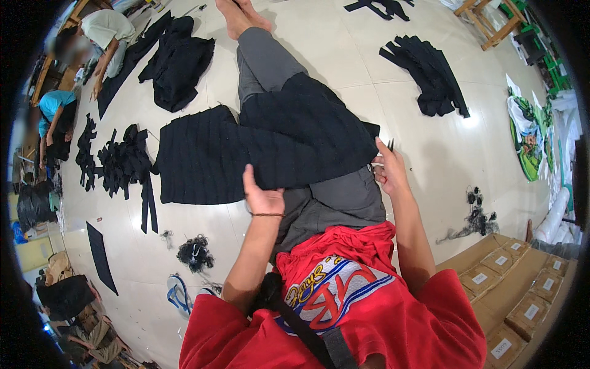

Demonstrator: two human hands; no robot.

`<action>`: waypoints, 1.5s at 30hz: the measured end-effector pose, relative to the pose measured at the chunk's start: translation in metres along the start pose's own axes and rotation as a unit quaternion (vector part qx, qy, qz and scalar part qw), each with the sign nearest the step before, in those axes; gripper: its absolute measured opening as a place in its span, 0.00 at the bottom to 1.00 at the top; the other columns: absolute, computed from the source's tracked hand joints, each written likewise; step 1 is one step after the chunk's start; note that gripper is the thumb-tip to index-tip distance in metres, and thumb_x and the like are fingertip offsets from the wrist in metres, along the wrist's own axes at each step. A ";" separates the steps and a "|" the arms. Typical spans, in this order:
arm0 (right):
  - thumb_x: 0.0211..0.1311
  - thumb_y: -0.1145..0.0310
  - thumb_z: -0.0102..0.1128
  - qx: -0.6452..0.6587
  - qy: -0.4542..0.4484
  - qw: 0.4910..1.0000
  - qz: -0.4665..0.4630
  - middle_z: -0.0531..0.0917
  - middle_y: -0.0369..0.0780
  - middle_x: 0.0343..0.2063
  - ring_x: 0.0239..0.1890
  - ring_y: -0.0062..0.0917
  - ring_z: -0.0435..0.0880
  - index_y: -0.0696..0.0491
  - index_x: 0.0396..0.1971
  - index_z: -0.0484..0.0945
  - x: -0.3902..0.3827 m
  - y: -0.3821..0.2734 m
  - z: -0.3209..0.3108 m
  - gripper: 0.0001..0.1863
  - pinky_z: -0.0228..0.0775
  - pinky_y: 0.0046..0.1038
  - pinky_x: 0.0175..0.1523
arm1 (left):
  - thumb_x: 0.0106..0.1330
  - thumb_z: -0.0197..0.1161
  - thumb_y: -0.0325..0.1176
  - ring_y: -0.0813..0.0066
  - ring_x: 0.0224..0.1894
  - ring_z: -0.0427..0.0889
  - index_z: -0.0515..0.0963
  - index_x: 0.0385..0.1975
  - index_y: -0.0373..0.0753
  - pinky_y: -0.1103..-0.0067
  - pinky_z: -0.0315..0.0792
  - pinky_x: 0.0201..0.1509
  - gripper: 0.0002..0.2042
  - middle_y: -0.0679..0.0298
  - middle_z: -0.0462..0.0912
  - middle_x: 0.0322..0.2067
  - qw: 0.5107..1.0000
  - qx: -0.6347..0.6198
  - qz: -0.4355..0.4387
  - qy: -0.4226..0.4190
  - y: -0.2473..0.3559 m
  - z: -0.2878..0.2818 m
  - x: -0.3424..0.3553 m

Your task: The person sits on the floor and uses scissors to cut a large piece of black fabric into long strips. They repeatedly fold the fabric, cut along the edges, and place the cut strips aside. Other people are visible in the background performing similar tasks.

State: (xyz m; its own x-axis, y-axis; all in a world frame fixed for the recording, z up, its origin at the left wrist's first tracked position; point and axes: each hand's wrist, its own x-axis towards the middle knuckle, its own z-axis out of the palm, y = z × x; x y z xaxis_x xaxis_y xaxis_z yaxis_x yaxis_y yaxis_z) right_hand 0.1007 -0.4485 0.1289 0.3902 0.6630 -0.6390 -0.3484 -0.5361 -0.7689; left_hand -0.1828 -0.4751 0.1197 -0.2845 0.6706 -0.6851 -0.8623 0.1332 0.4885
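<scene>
A long strip of black cloth with rows of parallel seams lies across my outstretched grey-trousered legs, its left part spread on the floor. My left hand grips the cloth's near edge, thumb on top and the other fingers hidden underneath. At the right end of the cloth, my right hand is closed with its fingers bent in at the edge. From it sticks a small dark pointed tool, whose kind is too small to make out for certain.
Black cloth heaps and cut strips lie at left, another strip pile at right. Tangled thread scraps sit near blue sandals. A carton with small labelled boxes stands lower right. Other people work at far left.
</scene>
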 end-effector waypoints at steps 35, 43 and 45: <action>0.62 0.68 0.64 -0.077 0.032 0.993 -0.087 0.72 0.31 0.15 0.09 0.09 0.59 0.51 0.29 0.71 0.000 0.042 -0.105 0.09 0.43 0.19 0.12 | 0.63 0.68 0.41 0.81 0.13 0.73 0.81 0.16 0.33 0.83 0.65 0.19 0.19 0.65 0.79 0.13 0.755 0.644 0.014 -0.120 0.082 -0.100 -0.025; 0.65 0.62 0.64 -0.059 -0.108 0.992 -0.008 0.74 0.34 0.16 0.07 0.09 0.58 0.54 0.35 0.74 -0.045 0.008 -0.052 0.12 0.45 0.17 0.11 | 0.47 0.77 0.33 0.61 0.40 0.78 0.83 0.36 0.38 0.72 0.74 0.44 0.17 0.58 0.79 0.38 0.476 0.668 0.477 -0.315 0.066 -0.033 -0.035; 0.64 0.63 0.65 -0.088 -0.092 0.991 -0.038 0.75 0.34 0.15 0.07 0.10 0.59 0.54 0.34 0.75 -0.048 0.014 -0.046 0.11 0.46 0.19 0.11 | 0.47 0.77 0.34 0.60 0.39 0.78 0.83 0.36 0.37 0.72 0.74 0.44 0.17 0.59 0.79 0.36 0.446 0.678 0.478 -0.337 0.064 -0.037 -0.029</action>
State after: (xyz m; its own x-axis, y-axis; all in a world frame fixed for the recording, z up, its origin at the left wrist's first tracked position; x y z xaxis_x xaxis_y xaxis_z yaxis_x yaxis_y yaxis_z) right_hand 0.1169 -0.5119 0.1481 0.2421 0.7807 -0.5762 -0.1631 -0.5526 -0.8173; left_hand -0.2448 -0.5134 0.1508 0.3335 0.8998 0.2813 0.6929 -0.4363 0.5741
